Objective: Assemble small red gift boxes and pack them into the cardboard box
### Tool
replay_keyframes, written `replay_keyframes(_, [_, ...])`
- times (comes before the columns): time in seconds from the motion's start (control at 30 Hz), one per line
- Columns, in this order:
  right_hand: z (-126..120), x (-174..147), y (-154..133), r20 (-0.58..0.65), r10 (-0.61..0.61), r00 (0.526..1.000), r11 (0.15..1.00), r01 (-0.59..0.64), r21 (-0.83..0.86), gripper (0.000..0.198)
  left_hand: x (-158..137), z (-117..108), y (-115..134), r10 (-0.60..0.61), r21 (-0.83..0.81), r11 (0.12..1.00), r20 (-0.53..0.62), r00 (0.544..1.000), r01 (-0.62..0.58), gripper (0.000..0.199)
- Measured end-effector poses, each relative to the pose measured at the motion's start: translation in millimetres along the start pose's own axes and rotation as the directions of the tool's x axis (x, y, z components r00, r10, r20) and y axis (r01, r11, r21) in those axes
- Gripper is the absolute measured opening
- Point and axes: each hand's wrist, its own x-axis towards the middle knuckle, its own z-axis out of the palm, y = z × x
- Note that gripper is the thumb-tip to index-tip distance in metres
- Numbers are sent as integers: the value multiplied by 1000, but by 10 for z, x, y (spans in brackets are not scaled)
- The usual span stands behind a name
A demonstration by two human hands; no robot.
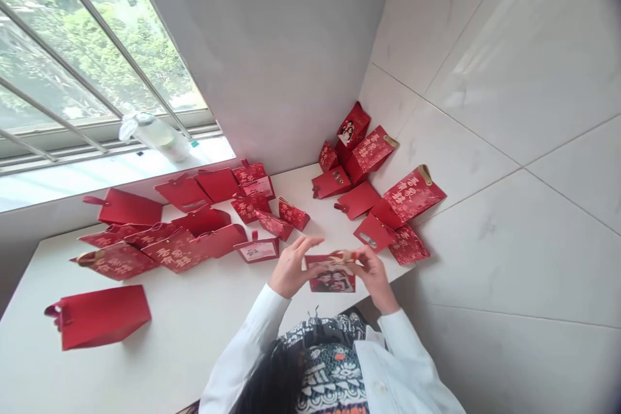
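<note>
Both my hands hold a small red gift box (330,279) with a printed picture on its front, just above the near edge of the white table (194,330). My left hand (294,266) grips the box's left side, fingers raised over its top. My right hand (371,272) pinches the top right, where a tan tab sticks up. White sleeves cover both my arms.
Many red boxes lie about the table: a cluster at the left (160,239), a lone one at the near left (99,315), another pile by the tiled wall (378,187). A clear plastic bottle (158,134) lies on the window sill.
</note>
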Motion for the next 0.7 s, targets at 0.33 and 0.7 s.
replay_keyframes(0.33, [546, 432, 654, 127, 8, 992, 978, 18, -206, 21, -365, 625, -857, -308, 16, 947, -245, 919, 322, 9])
replay_keyframes(0.7, [356, 423, 695, 331, -316, 889, 722, 452, -524, 37, -582, 1101, -1242, -228, -173, 970, -422, 877, 169, 14])
